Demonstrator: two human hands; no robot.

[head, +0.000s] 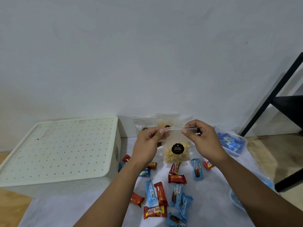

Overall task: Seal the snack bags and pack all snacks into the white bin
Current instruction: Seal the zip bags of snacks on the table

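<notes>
Zip bag of Kacang Koro Asin nuts (177,151) hangs below both pinches | left hand (147,141) and right hand (203,138) pinch its zip strip (175,128) | risk: uneven pressing could leave gaps, spilling nuts | below: beng-beng bars (155,212) | left: white bin (57,153), lid on.

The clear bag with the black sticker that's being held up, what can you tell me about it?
The clear bag is a small see-through plastic pouch with a zip strip along its top and a round black label with gold lettering. Pale yellow snack pieces fill its lower part. It hangs upright above the scattered wrappers, the left hand and right hand pinching its top edge at either end.
</notes>
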